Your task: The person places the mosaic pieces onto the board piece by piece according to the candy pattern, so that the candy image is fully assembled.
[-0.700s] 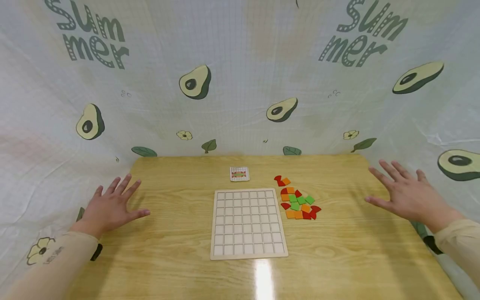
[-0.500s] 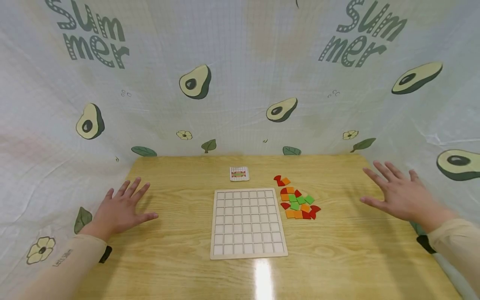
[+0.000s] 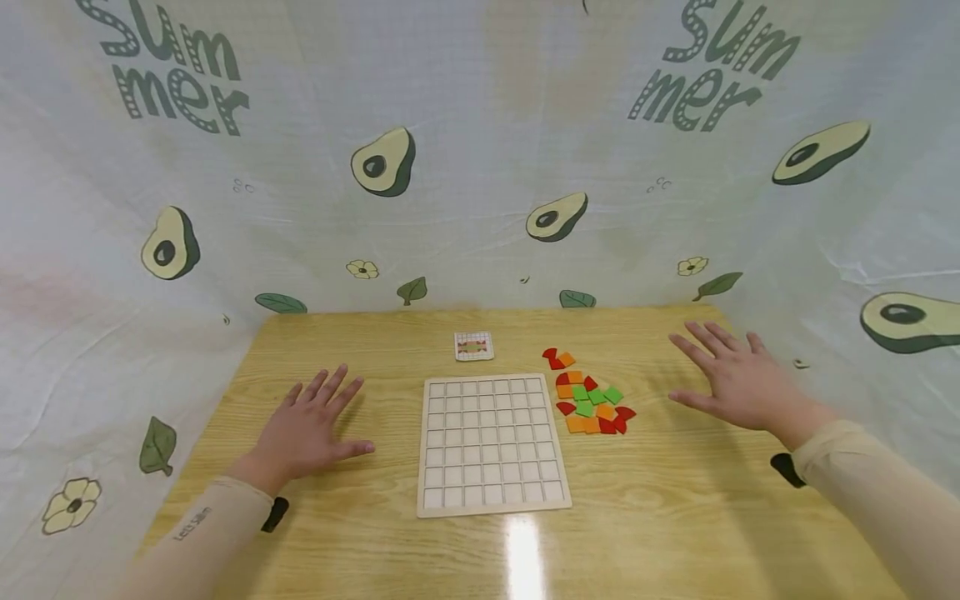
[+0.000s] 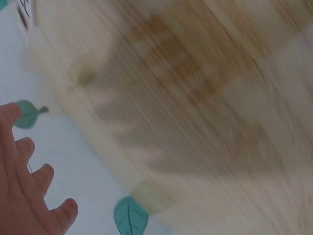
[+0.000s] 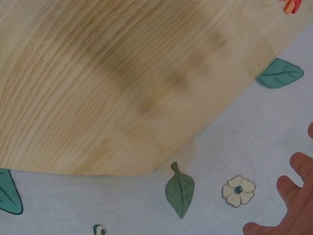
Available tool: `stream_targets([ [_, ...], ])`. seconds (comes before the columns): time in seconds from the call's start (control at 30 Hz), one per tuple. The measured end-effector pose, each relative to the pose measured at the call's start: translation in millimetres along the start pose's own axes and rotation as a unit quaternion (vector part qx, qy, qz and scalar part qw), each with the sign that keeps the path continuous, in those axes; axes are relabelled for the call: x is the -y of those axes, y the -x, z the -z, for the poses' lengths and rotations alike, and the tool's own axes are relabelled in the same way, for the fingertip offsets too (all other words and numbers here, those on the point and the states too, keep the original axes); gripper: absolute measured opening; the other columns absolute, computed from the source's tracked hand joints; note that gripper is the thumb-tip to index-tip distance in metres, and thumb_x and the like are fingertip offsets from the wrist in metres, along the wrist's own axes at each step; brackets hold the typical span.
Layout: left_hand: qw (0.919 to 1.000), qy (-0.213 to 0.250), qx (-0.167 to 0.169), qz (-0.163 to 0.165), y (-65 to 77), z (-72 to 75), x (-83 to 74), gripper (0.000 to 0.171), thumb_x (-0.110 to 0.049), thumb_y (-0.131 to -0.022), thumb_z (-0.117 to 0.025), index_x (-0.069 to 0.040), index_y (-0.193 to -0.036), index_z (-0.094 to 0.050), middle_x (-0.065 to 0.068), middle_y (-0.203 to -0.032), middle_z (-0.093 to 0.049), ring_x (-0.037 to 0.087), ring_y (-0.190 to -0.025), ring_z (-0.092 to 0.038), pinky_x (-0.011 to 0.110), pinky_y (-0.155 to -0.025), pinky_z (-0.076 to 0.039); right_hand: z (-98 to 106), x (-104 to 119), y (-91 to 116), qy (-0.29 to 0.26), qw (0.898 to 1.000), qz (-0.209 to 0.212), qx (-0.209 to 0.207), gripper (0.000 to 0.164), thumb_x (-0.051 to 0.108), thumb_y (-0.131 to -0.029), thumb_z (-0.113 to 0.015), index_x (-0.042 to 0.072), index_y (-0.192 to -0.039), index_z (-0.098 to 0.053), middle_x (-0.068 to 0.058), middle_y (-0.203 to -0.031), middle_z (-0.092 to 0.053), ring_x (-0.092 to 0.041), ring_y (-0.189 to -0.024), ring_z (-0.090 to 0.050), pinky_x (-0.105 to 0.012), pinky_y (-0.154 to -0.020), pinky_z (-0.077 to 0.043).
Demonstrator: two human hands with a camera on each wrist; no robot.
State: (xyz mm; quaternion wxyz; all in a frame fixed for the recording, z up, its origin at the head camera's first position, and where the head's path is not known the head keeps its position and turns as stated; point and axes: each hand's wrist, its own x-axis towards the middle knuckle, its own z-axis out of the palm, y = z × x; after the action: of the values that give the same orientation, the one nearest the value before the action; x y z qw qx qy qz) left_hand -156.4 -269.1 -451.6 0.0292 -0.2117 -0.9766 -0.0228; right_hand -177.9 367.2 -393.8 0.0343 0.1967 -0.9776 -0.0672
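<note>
My left hand hovers over the table left of a pale grid board, fingers spread and holding nothing. On the other side my right hand is held above the table, also spread and without anything in it. Nearest to it lies a loose cluster of flat pieces: green squares, orange squares and red wedge-like pieces. The board's square cells hold no pieces. Behind the board lies a small card printed with a grid and a red, green and orange pattern.
The wooden table meets a white sheet printed with avocados, leaves and lettering at its back and sides. In the right wrist view a few coloured pieces show at the top corner.
Both hands have moved inward over the table, the left one to the right and the right one to the left. The board, card and pieces lie as before; the head view has shifted slightly.
</note>
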Motion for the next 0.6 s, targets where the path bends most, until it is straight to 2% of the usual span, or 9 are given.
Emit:
stream_targets([
  [0.37, 0.9983, 0.027, -0.013, -0.049, -14.6, -21.6, -49.8, 0.105, -0.085, -0.078, -0.052, -0.016, -0.156, -0.036, 0.014, -0.162, -0.025, 0.041, -0.145, -0.025, 0.066, -0.11, -0.024, -21, 38, -25, -0.024, 0.998, 0.047, -0.025, 0.091, 0.065, -0.087, -0.064, 0.015, -0.157, -0.033, -0.016, -0.16, -0.028, -0.04, -0.144, -0.026, -0.076, -0.104, -0.02],
  [0.6, 0.9964, 0.045, 0.004, -0.071, -17.5, -30.3, -73.2, 0.106, -0.083, -0.078, -0.055, -0.016, -0.157, -0.036, 0.013, -0.162, -0.024, 0.041, -0.145, -0.024, 0.065, -0.111, -0.024, -41, 67, -36, -0.055, 0.996, 0.069, -0.014, 0.086, 0.061, -0.089, -0.064, 0.014, -0.156, -0.036, -0.014, -0.16, -0.03, -0.038, -0.144, -0.028, -0.074, -0.106, -0.019],
])
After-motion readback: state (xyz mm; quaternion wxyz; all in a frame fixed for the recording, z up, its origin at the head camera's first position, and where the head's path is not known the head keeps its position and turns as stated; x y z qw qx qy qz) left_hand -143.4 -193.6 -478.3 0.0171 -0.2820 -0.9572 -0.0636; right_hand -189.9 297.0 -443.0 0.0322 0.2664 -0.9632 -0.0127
